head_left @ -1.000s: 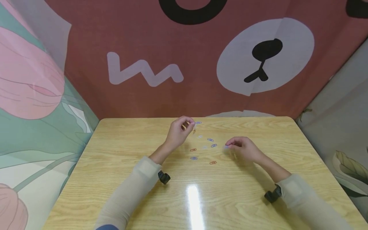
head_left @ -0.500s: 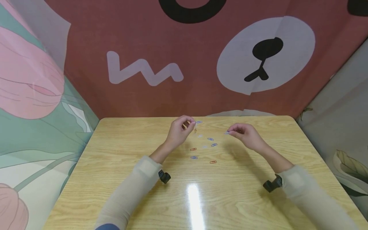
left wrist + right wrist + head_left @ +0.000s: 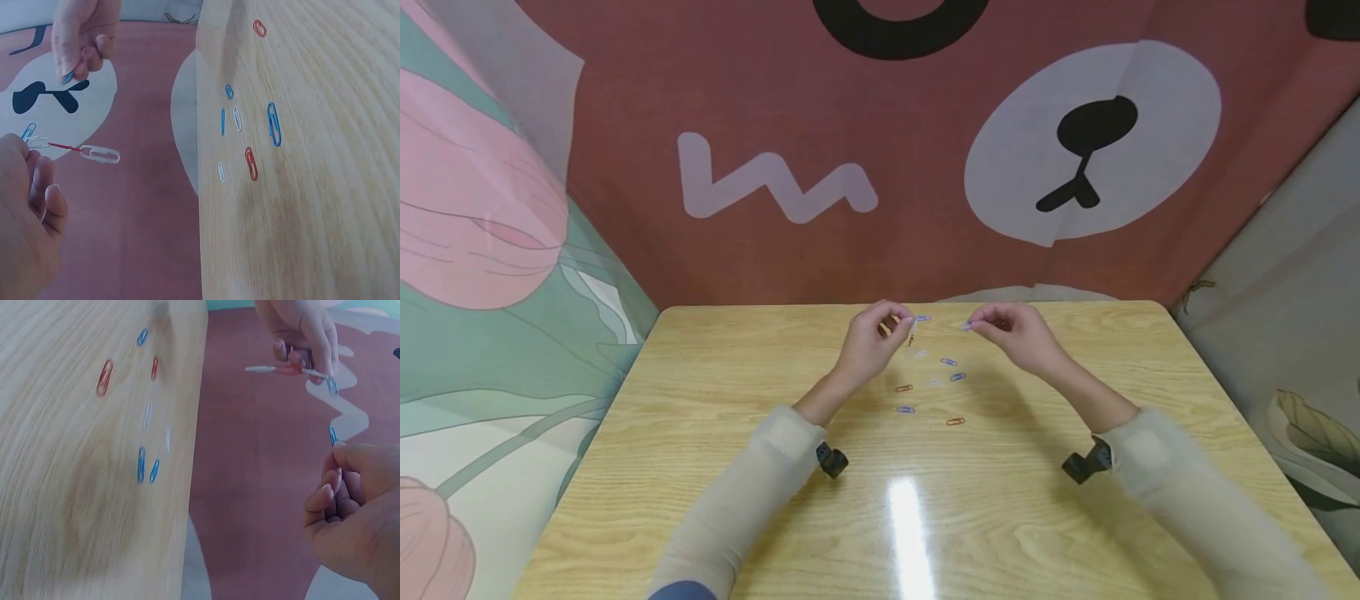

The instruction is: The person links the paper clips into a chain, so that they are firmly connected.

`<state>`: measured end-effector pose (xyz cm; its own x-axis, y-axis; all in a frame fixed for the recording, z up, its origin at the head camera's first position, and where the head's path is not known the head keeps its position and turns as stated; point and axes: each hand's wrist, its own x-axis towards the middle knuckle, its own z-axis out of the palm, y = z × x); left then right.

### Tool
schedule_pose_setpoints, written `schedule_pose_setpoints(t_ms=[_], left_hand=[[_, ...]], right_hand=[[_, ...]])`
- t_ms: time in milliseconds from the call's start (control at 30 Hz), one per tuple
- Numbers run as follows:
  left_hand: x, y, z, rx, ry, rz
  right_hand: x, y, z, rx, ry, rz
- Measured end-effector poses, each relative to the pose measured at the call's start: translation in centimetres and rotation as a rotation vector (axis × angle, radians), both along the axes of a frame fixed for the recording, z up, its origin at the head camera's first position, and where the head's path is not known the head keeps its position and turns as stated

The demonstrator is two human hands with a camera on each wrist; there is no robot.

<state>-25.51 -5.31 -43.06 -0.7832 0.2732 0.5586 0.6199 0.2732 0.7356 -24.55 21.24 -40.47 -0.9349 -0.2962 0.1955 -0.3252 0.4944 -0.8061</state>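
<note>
My left hand [image 3: 867, 340] pinches the top of a short paper clip chain [image 3: 100, 154] between thumb and fingertips, above the table. Blue, white, red and white clips make up this chain, which hangs down from the blue one. Across from it, my right hand [image 3: 1018, 335] pinches a single blue paper clip [image 3: 332, 434], its free end pointing toward the left hand. In the right wrist view, a small gap separates that clip from the blue end of the chain. Both hands are raised near the table's far edge.
Several loose paper clips lie on the wooden table [image 3: 700, 467] below the hands, among them a red clip [image 3: 956, 422], a blue clip [image 3: 906, 410] and a white clip [image 3: 237, 118]. A curtain [image 3: 775, 258] with a cartoon bear rises behind the table.
My right hand has lifted the blue paper clip from near the tabletop and carried it up and leftward, close to the left hand. The left hand stays almost still with the chain.
</note>
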Motion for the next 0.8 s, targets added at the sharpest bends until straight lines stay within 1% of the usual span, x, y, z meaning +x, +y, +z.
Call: schedule_pose_setpoints(t_ms=[167,433,600,800], left_hand=[[0.0,0.2,0.0,0.006,0.001,-0.002],[0.1,0.3,0.2,-0.017,-0.007,0.003],[0.1,0.4,0.2,-0.030,-0.002,-0.001],[0.2,0.5,0.1,-0.039,-0.003,-0.002]], right_hand=[[-0.1,-1.6,0.5,-0.042,0.020,0.011],[-0.2,-3.8,1.0,-0.106,0.052,-0.003],[-0.3,-5.1,1.2,-0.121,0.054,0.004],[-0.1,-5.9,1.3,-0.102,0.055,-0.034]])
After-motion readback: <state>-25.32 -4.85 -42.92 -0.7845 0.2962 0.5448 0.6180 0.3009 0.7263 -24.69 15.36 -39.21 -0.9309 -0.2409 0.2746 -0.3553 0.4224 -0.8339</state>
